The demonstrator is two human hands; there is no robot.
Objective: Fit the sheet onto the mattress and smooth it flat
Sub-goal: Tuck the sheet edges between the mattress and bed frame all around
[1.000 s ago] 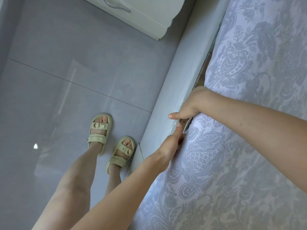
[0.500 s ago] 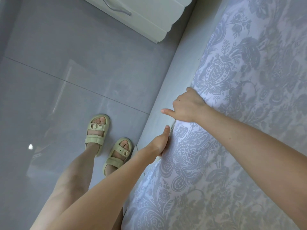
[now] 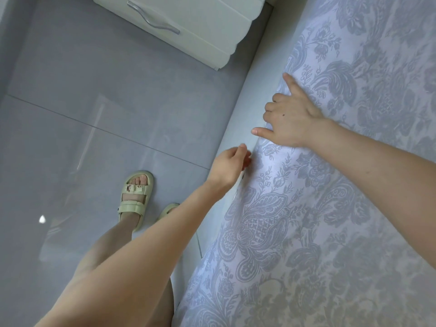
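— Where was the sheet (image 3: 318, 220) at that moment?

— It lay over the mattress, a pale fabric with a grey damask pattern, covering the whole right side of the view. Its edge ran along the grey bed frame (image 3: 245, 119), and the cloth there looked mostly flat, with a few soft folds near the edge.

— And the right hand (image 3: 292, 119)?

— It rested palm down on the sheet, right at that edge. Its grip was wide: index finger stretched along the border, thumb pointing out over the frame, the other fingers curled loosely. It held nothing.

— The left hand (image 3: 230, 165)?

— Just below the right one, beside the sheet's edge, over the frame. Its fingers were bent together in a narrow grip near the cloth, but I could not tell whether they pinched any fabric.

— Anything else around?

— A glossy grey tiled floor (image 3: 94, 114) on the left, a white drawer unit (image 3: 200, 27) with a curved metal handle (image 3: 153, 18) at the top, and the person's feet in pale green sandals (image 3: 135, 197) standing close to the bed.
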